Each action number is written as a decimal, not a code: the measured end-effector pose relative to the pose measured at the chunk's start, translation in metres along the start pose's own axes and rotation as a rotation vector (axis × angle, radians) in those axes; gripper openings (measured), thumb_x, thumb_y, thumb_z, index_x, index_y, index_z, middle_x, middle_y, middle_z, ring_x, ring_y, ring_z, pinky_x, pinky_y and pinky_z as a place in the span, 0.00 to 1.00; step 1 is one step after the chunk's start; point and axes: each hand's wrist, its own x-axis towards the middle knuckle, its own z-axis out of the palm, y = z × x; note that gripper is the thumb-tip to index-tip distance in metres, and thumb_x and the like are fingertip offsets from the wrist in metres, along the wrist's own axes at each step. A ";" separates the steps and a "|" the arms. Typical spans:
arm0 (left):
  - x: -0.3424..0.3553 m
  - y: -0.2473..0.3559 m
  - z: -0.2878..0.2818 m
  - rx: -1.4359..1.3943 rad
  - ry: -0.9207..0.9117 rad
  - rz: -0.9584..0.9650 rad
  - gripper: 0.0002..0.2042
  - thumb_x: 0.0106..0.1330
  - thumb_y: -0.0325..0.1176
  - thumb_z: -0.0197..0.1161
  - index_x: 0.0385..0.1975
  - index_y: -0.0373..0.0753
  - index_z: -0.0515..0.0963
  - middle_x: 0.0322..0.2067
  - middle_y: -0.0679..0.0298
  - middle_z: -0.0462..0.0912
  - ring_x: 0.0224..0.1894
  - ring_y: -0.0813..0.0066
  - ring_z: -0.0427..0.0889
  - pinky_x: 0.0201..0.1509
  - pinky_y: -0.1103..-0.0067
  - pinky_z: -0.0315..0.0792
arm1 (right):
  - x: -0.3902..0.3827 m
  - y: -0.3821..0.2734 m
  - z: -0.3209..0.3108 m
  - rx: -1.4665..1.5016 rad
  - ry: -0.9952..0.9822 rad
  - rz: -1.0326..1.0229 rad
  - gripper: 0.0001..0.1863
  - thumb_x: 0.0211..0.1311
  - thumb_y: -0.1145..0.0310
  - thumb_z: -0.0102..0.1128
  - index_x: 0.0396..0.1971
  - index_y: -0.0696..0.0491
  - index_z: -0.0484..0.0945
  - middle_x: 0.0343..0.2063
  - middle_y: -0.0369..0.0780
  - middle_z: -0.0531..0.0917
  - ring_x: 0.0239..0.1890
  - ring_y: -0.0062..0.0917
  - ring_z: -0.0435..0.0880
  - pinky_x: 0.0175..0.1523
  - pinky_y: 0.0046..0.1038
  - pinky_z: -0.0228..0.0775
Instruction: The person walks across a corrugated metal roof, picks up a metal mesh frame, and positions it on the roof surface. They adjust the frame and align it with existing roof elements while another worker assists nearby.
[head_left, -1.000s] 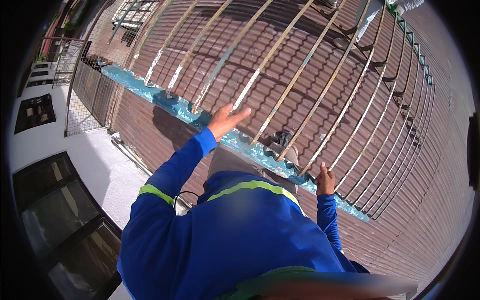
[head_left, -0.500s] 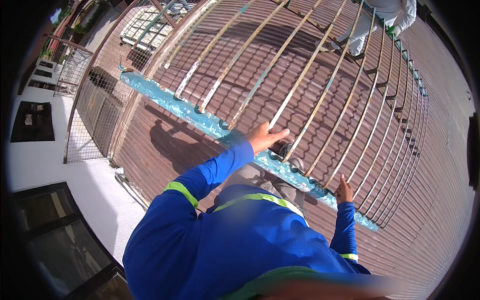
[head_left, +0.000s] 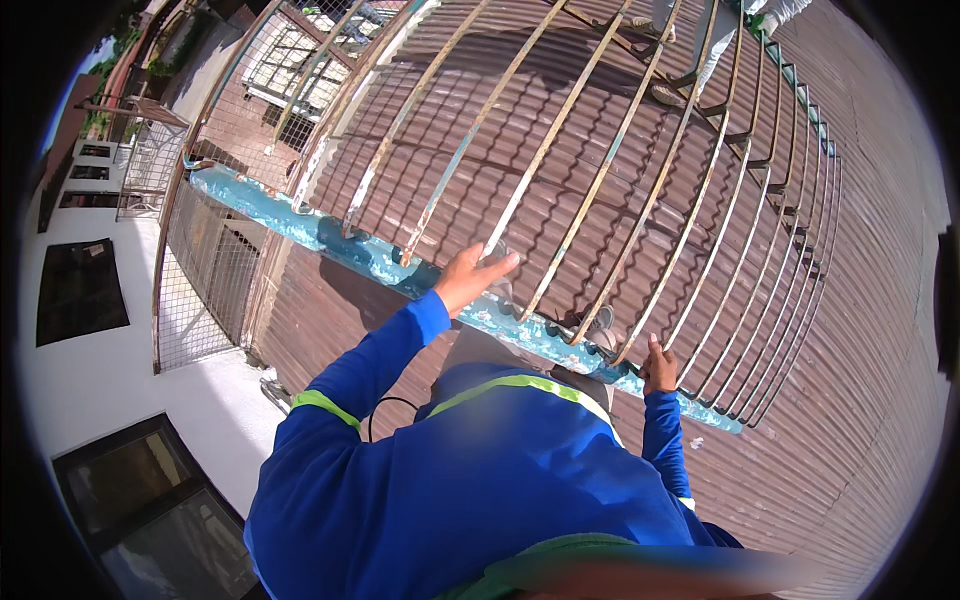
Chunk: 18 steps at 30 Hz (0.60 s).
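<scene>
Left hand (head_left: pixel 472 280): thumb splayed out right, rest up against the blue rail; lower fingers hidden, so can't tell how tight it is
Right hand (head_left: pixel 658 368): pointer finger sticking up, at the same rail further right; can't tell the grip here either
Grille (head_left: pixel 573 222): right at both hands, long skinny metal bars fanning out beyond them, flaky whitish paint and rust
Blue rail (head_left: pixel 390 268): chunky, straight, peeling paint, runs past both hands
Roof (head_left: pixel 780 480): brown corrugated sheet, wavy ridges, under the hands
Mesh panel (head_left: pixel 188 320): square wire grid, well left of left hand
Co-worker's glove (head_left: pixel 757 26): green, on the far side, beyond right hand
</scene>
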 end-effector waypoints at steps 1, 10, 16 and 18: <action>0.009 0.010 -0.013 -0.009 -0.031 -0.001 0.25 0.66 0.50 0.73 0.46 0.31 0.78 0.41 0.62 0.82 0.44 0.77 0.78 0.47 0.77 0.74 | 0.001 -0.010 0.020 -0.023 0.028 0.047 0.20 0.65 0.52 0.72 0.26 0.44 0.69 0.14 0.26 0.66 0.11 0.14 0.61 0.16 0.20 0.53; 0.246 0.028 0.004 0.133 -0.029 0.012 0.26 0.65 0.45 0.74 0.50 0.28 0.77 0.44 0.59 0.84 0.45 0.76 0.79 0.48 0.76 0.75 | 0.181 -0.118 0.081 -0.022 -0.011 0.001 0.22 0.68 0.51 0.70 0.26 0.43 0.65 0.15 0.25 0.59 0.12 0.13 0.56 0.17 0.22 0.46; 0.328 0.041 -0.040 0.143 -0.005 -0.017 0.30 0.66 0.48 0.73 0.56 0.26 0.75 0.49 0.55 0.83 0.50 0.73 0.80 0.54 0.75 0.75 | 0.239 -0.160 0.148 -0.051 -0.021 0.038 0.26 0.69 0.50 0.68 0.19 0.41 0.61 0.11 0.26 0.58 0.11 0.15 0.56 0.17 0.26 0.48; 0.331 0.036 -0.055 0.069 0.008 0.004 0.39 0.63 0.56 0.71 0.58 0.22 0.73 0.52 0.47 0.81 0.55 0.64 0.79 0.59 0.70 0.73 | 0.247 -0.152 0.168 -0.041 -0.059 0.035 0.22 0.68 0.51 0.69 0.22 0.42 0.66 0.13 0.26 0.60 0.11 0.15 0.59 0.16 0.26 0.52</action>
